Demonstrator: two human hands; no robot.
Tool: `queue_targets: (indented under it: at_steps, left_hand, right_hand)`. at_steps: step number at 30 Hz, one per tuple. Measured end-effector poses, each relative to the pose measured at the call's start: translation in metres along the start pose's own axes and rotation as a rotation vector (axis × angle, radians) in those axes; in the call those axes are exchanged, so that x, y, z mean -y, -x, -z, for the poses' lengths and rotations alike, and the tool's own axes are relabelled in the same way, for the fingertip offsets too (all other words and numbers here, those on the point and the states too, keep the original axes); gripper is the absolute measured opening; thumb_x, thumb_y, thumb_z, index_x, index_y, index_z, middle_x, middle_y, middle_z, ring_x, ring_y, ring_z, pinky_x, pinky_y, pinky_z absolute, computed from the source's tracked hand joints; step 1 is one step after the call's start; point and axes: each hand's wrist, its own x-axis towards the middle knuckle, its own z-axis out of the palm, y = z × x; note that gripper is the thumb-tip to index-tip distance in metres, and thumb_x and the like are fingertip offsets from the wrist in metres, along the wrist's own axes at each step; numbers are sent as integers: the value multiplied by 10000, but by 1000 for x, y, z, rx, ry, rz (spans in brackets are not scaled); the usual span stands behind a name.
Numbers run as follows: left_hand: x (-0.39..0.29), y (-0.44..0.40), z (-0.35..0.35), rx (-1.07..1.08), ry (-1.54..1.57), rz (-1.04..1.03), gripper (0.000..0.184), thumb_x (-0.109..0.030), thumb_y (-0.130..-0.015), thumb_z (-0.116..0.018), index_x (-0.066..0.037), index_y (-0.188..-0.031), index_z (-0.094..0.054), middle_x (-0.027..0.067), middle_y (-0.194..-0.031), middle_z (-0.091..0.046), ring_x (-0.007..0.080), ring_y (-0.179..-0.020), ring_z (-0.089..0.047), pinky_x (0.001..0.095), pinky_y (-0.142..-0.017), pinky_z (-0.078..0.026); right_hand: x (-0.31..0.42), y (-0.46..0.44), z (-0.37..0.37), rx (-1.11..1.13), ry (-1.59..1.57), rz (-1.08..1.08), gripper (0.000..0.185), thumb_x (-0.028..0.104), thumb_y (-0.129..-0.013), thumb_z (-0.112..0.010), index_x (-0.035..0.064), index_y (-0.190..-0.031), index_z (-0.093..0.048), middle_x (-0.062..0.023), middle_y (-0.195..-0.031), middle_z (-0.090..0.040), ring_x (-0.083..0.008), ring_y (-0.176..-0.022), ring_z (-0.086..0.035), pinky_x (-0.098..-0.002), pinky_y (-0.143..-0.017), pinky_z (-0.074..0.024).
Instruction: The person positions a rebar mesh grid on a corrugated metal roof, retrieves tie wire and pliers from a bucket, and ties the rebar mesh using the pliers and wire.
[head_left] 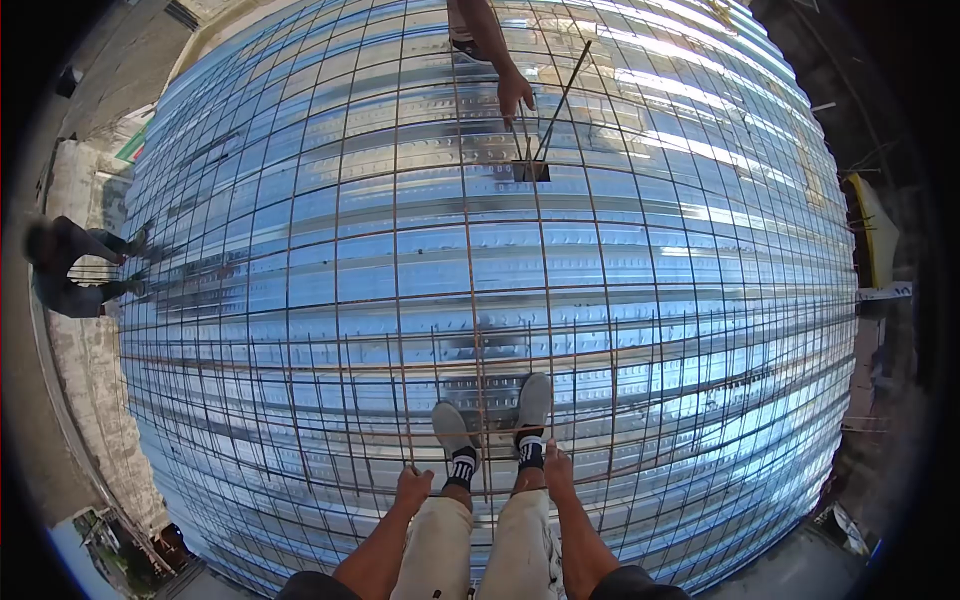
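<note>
My left hand is closed in a fist low in the head view, left of my shins, beside the steel rebar grid. To the right of my legs, my right hand is also closed, its thumb side up near a lengthwise bar. Whatever either fist grips is hidden by the fingers. My grey shoes stand among the bars, on ribbed, shiny metal decking beneath the grid.
Ahead, another person's hand reaches down near a dark square opening with thin rods standing from it. A second person bends over the left edge. Concrete ledge borders the decking there.
</note>
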Motion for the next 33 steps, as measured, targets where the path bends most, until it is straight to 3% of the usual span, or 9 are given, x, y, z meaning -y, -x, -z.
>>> queue_targets:
  at_steps: [2, 4, 6, 15, 18, 21, 24, 27, 33]
  left_hand:
    - [-7, 7, 0, -27, 1, -30, 323, -283, -758, -669, -13, -763, -493, 115, -675, -554, 221, -608, -543, 385, -572, -440]
    - [-6, 6, 0, -60, -16, -49, 315, -277, -744, -663, -14, -750, -491, 124, -670, -558, 233, -611, -548, 390, -583, -444]
    - [3, -4, -4, -89, -50, -56, 308, -266, -742, -665, -13, -751, -490, 125, -666, -556, 233, -608, -546, 389, -585, -445]
    - [-2, -3, -3, -63, -15, -48, 303, -261, -753, -667, -18, -744, -486, 101, -637, -532, 218, -576, -514, 384, -567, -434]
    - [-10, 6, -1, -83, -22, -86, 313, -269, -760, -670, -20, -736, -482, 86, -625, -522, 214, -565, -505, 383, -559, -429]
    - [1, 5, 1, -36, 17, -10, 316, -273, -767, -670, -23, -737, -479, 82, -624, -514, 213, -567, -501, 385, -560, -427]
    - [7, 11, 1, -58, -43, -47, 326, -283, -775, -674, -28, -740, -474, 84, -626, -509, 212, -573, -501, 384, -561, -427]
    - [7, 21, 1, -40, -60, 17, 331, -288, -779, -678, -35, -742, -468, 86, -627, -507, 213, -578, -505, 385, -562, -427]
    - [-27, 45, 5, -47, -57, 44, 328, -286, -784, -676, -43, -729, -463, 78, -616, -498, 208, -557, -487, 383, -553, -424]
  right_hand:
    - [-24, -12, -7, -51, 119, 160, 622, 490, -960, -345, -70, -1014, -610, -264, -915, -623, -385, -869, -574, -436, -800, -427]
    - [-19, -9, -8, -57, 120, 174, 628, 497, -957, -350, -73, -1011, -606, -267, -899, -622, -386, -866, -575, -431, -794, -431]
    - [-10, -8, -6, -31, 12, 36, 640, 495, -950, -326, -81, -1030, -593, -297, -922, -625, -437, -930, -594, -457, -790, -452]
    - [-23, -17, -10, -37, -38, 52, 647, 504, -952, -347, -92, -997, -595, -287, -853, -622, -414, -814, -614, -454, -706, -463]
    - [-14, -12, -7, -22, -117, -29, 582, 471, -959, -397, -69, -967, -615, -209, -783, -615, -287, -740, -557, -403, -717, -439]
    - [-9, -2, -1, 21, -170, -61, 587, 480, -957, -402, -70, -952, -608, -188, -756, -601, -259, -711, -547, -396, -695, -440]
    - [-23, -2, -1, -35, -67, 4, 615, 493, -953, -370, -76, -941, -602, -262, -827, -620, -384, -787, -603, -435, -719, -447]
    - [-28, 2, 3, -50, -78, -39, 587, 477, -962, -392, -72, -910, -596, -186, -742, -581, -259, -696, -513, -408, -685, -427]
    - [-27, 5, 9, -71, -16, 15, 590, 473, -965, -384, -76, -898, -592, -200, -756, -579, -275, -718, -507, -414, -720, -424]
